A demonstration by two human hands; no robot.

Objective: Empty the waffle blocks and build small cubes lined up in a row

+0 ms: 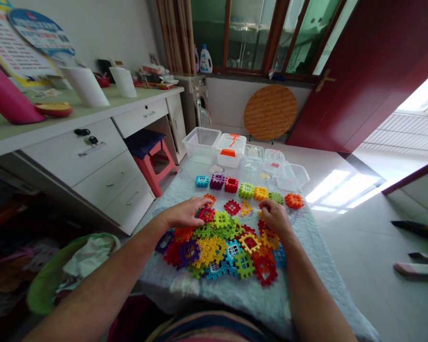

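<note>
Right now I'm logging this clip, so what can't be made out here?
Head view only:
- Left hand: palm down on the tile pile, hiding its grip.
- Right hand: fingertips buried among tiles; any hold is unclear.
- Poster: print blurred, cut by the frame edge.
- Clear boxes: contents too small.

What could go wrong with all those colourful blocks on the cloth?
The loose pile of flat pieces lies close to the near edge of the cloth-covered table, so a sweep of the left hand or right hand might push some off. A reaching arm might also bump the row of built cubes behind the pile and knock it out of line.
</note>
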